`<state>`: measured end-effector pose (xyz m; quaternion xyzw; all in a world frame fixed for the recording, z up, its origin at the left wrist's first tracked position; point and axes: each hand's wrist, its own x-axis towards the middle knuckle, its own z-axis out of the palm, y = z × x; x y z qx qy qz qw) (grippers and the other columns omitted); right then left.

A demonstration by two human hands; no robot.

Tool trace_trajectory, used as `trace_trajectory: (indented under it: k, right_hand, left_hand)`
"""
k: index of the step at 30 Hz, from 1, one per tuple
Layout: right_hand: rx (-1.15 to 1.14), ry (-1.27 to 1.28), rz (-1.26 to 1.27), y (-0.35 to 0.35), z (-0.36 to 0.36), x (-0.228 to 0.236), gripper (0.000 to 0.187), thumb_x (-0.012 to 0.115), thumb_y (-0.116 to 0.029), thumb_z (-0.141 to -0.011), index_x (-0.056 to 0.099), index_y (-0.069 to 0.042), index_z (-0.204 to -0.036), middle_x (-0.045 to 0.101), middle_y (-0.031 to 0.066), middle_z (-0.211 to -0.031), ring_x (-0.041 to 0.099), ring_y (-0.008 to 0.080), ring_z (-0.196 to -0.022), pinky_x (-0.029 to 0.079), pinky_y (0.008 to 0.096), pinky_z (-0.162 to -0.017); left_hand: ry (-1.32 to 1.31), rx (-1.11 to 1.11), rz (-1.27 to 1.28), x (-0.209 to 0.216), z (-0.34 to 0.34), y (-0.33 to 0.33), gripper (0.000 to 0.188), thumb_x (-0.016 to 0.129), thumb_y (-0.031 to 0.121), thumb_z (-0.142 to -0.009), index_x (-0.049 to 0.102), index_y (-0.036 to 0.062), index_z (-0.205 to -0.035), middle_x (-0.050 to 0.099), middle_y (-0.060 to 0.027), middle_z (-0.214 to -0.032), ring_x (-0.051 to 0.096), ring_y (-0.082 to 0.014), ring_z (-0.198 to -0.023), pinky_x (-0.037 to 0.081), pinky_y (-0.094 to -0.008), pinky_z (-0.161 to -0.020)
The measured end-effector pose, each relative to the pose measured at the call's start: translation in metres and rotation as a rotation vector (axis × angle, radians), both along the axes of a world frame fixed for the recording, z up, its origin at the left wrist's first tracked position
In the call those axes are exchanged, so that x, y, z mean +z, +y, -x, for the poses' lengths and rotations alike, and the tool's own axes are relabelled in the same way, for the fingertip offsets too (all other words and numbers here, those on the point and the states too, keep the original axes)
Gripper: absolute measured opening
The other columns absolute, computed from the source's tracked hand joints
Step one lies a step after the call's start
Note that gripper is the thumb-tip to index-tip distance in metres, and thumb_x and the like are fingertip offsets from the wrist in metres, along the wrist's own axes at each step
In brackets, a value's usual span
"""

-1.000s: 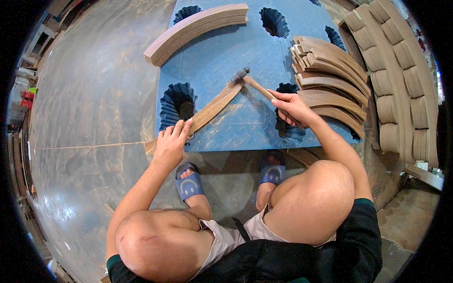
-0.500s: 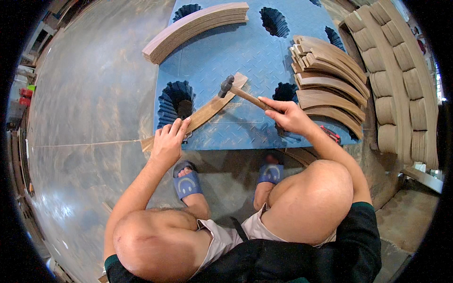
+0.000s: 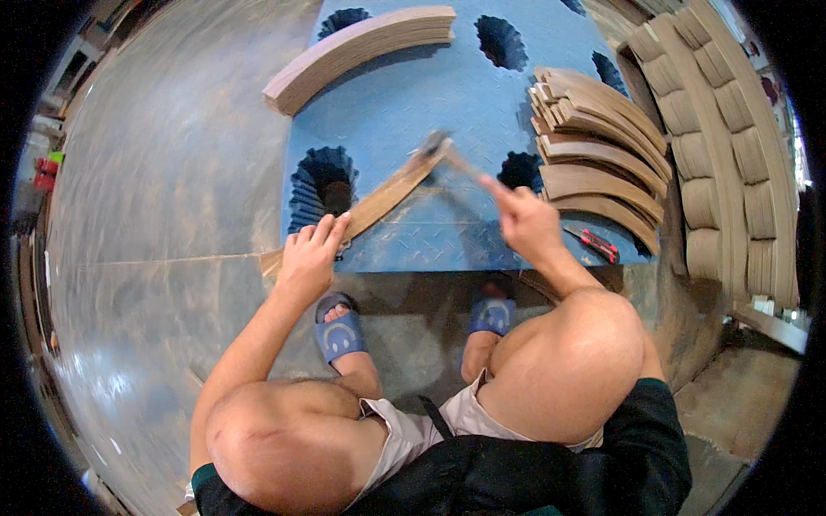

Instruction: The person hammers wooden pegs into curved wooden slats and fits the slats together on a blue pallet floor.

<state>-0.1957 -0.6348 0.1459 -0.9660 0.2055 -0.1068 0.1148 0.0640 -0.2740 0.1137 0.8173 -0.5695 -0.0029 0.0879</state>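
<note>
Blue pallet (image 3: 413, 95), near-left corner: left grip (image 3: 308, 256) pins slat (image 3: 387, 196); right grip (image 3: 529, 222) holds blurred hammer (image 3: 460, 160), probably striking; another blow calls for steadiness.

My feed shows me a blue plastic platform (image 3: 404, 95) patterned with raised treads, a long light-brown wooden strip (image 3: 387, 197), a red-and-black utility knife (image 3: 599, 247), blue slippers (image 3: 341, 338) bearing pale smiley faces.

Woodwkg wkshp: stacked curved pcs (image 3: 357, 52), hammer (image 3: 462, 161).
</note>
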Motion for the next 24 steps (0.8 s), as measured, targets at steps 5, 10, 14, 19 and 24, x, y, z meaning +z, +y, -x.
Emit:
trace_trajectory:
  k: [5, 10, 14, 19, 24]
  right_hand:
    - [-0.127, -0.27, -0.262, -0.042, 0.013, -0.006, 0.061, 0.073, -0.016, -0.11, 0.064, -0.033, -0.168, 0.076, 0.0125, -0.084, 0.076, 0.0348, -0.078, 0.059, 0.0513, -0.07]
    - [-0.29, -0.157, -1.216, -0.027, -0.001, 0.011, 0.056, 0.066, -0.026, -0.12, 0.056, -0.027, -0.175, 0.069, 0.0031, -0.078, 0.062, 0.0112, -0.056, 0.049, 0.0291, -0.05]
    - [-0.345, -0.135, -1.389, -0.055, -0.006, 0.001, 0.055, 0.059, -0.034, -0.124, 0.051, -0.029, -0.178, 0.067, 0.0025, -0.076, 0.056, 0.0106, -0.049, 0.045, 0.0289, -0.043]
    - [-0.326, -0.015, -1.376, -0.053, -0.013, -0.013, 0.054, 0.061, -0.036, -0.123, 0.055, -0.029, -0.176, 0.066, 0.0018, -0.074, 0.056, 0.0109, -0.05, 0.044, 0.0305, -0.043]
    - [-0.125, 0.203, -1.385, -0.025, -0.006, 0.005, 0.051, 0.064, -0.036, -0.122, 0.061, -0.029, -0.172, 0.063, -0.0002, -0.071, 0.053, 0.0071, -0.05, 0.044, 0.0267, -0.046]
  left_hand:
    - [-0.027, -0.005, 0.015, -0.003, 0.0, -0.004, 0.074, 0.073, 0.009, -0.102, 0.053, 0.0143, -0.173, 0.063, -0.011, -0.157, 0.068, -0.0319, -0.123, 0.052, -0.0472, -0.1]
    - [-0.017, 0.007, -0.016, -0.002, -0.003, 0.001, 0.072, 0.073, 0.012, -0.104, 0.054, 0.0143, -0.173, 0.064, -0.0111, -0.156, 0.067, -0.0317, -0.124, 0.052, -0.0471, -0.099]
    - [-0.003, -0.003, 0.039, -0.003, 0.001, -0.007, 0.072, 0.074, 0.012, -0.103, 0.054, 0.0144, -0.172, 0.065, -0.011, -0.155, 0.067, -0.0314, -0.124, 0.052, -0.0471, -0.099]
    - [-0.007, 0.011, 0.015, 0.001, -0.001, -0.001, 0.072, 0.074, 0.011, -0.102, 0.054, 0.0145, -0.172, 0.065, -0.0103, -0.155, 0.068, -0.0313, -0.123, 0.052, -0.0469, -0.099]
    - [0.018, 0.018, 0.014, 0.006, -0.001, -0.001, 0.074, 0.073, 0.008, -0.1, 0.054, 0.015, -0.172, 0.065, -0.0091, -0.154, 0.068, -0.0314, -0.121, 0.052, -0.0466, -0.098]
